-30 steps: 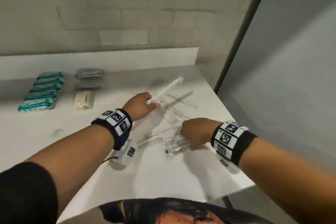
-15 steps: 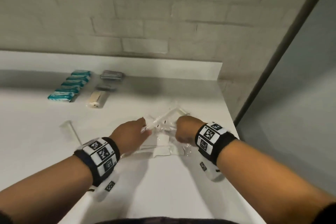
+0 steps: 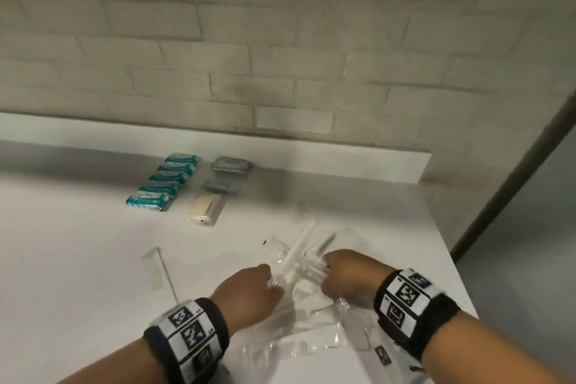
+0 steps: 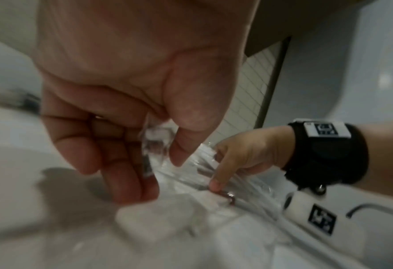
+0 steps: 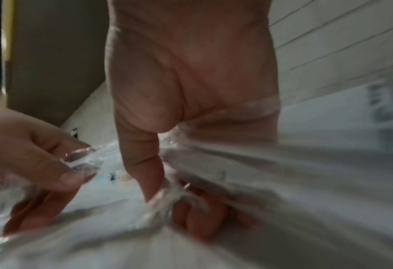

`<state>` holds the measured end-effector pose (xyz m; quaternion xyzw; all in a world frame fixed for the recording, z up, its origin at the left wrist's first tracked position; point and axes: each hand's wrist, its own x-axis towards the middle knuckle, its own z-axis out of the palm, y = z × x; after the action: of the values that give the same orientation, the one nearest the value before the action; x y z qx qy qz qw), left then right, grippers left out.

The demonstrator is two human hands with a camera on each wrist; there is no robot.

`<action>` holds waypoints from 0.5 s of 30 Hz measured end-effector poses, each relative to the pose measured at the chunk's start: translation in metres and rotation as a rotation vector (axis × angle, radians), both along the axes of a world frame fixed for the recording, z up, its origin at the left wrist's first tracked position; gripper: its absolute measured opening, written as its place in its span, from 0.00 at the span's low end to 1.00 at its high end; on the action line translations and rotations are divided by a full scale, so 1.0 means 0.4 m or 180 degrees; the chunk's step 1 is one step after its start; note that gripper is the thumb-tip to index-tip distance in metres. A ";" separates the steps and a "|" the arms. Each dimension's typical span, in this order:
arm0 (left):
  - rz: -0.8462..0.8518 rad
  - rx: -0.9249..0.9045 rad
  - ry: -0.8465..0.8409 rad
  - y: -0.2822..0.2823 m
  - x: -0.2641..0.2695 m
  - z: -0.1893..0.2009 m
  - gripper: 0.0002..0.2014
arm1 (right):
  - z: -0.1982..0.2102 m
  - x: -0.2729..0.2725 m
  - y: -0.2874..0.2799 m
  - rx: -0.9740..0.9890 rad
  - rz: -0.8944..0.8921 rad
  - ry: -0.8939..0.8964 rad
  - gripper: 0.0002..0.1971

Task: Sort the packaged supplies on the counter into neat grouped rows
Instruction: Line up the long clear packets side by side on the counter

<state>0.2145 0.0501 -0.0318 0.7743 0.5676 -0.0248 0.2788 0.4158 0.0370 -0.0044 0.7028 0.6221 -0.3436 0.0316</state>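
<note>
Meanwhile, clear plastic packets (image 3: 299, 271) were pinched by the left hand (image 3: 249, 291) and gripped by the right hand (image 3: 349, 277) above the tabletop (image 3: 78, 259).

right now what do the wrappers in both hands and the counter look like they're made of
Wrappers: thin clear plastic film, glossy; they crinkle, catch glints and show the counter through them, pinched by the left hand and right hand.
Counter: smooth white, faint sheen; laminate or solid surface, cannot tell which.
</note>
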 end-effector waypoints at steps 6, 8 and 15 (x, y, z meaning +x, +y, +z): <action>0.0403 -0.0314 -0.0741 0.118 -0.024 0.026 0.15 | 0.005 -0.010 0.133 0.0293 -0.0569 0.0137 0.05; 0.0536 -0.0403 -0.1034 0.185 -0.001 0.033 0.15 | 0.007 0.017 0.195 0.0441 -0.0769 -0.0025 0.11; 0.0566 -0.0275 -0.0431 0.322 0.014 -0.005 0.21 | -0.008 0.099 0.283 0.0982 -0.1157 -0.0968 0.39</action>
<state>0.2200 0.1789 -0.0337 0.7080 0.6123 0.0280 0.3508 0.4554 0.1501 -0.0075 0.8428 0.5189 -0.1354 -0.0450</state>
